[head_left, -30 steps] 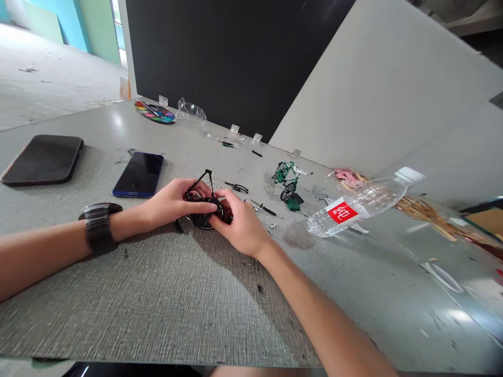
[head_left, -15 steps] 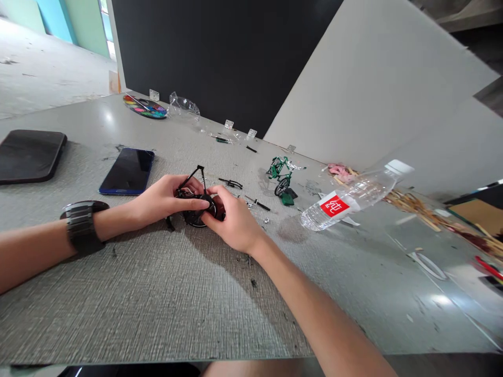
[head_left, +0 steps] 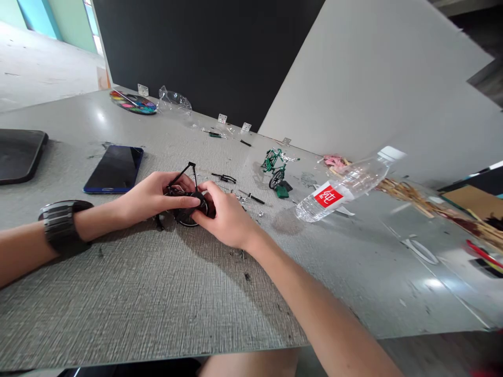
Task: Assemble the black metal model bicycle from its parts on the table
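Observation:
Both hands are closed on a small black model bicycle (head_left: 189, 217), partly hidden by the fingers, just above the textured tabletop (head_left: 157, 303). My left hand (head_left: 151, 198) grips its left side, thumb stretched along the top toward the wheel. From the other side my right hand (head_left: 223, 214) pinches the wheel area, its thumb and fingers near the left thumb's tip. A thin black forked part of the model (head_left: 190, 166) sticks up between the hands. Beyond them lie a black handlebar-like piece (head_left: 223, 178) and a small screwdriver (head_left: 256, 199).
A green model bicycle (head_left: 276, 166) stands behind, to the right. Nearby, a water bottle (head_left: 346, 186) appears tilted. A phone (head_left: 113, 169) and a dark flat device (head_left: 21, 156) lie at left. Toward the back are a paint palette (head_left: 133, 102) and clear plastic packaging (head_left: 175, 100).
The whole view has shifted, so the table and its things appear slightly farther left. Both hands keep their hold on the black model bicycle, with little change in the fingers.

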{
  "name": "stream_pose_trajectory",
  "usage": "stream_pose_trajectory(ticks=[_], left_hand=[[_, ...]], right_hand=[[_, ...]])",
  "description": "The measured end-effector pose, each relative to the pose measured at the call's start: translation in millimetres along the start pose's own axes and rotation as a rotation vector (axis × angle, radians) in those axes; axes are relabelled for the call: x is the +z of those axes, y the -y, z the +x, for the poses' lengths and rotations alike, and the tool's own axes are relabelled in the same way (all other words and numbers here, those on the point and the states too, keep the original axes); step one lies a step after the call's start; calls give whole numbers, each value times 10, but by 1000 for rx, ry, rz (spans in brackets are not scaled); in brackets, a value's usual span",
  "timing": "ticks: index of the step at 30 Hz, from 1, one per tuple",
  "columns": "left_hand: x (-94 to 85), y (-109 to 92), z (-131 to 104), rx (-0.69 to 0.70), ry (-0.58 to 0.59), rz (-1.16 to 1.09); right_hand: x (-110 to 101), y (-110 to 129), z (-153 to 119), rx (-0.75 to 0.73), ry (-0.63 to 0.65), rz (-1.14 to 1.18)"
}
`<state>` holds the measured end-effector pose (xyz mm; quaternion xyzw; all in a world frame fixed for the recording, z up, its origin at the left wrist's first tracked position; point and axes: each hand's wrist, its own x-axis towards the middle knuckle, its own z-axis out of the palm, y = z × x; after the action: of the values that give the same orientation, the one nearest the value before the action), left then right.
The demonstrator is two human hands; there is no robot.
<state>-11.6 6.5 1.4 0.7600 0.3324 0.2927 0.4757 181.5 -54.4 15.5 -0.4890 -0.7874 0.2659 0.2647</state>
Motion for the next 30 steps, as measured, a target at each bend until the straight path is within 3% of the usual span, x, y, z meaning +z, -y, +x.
stream_pose_trajectory(ticks=[30], left_hand=[[18,-59,-10,34,22,166]], right_hand=[[-3,19,-26,-18,12,-72]])
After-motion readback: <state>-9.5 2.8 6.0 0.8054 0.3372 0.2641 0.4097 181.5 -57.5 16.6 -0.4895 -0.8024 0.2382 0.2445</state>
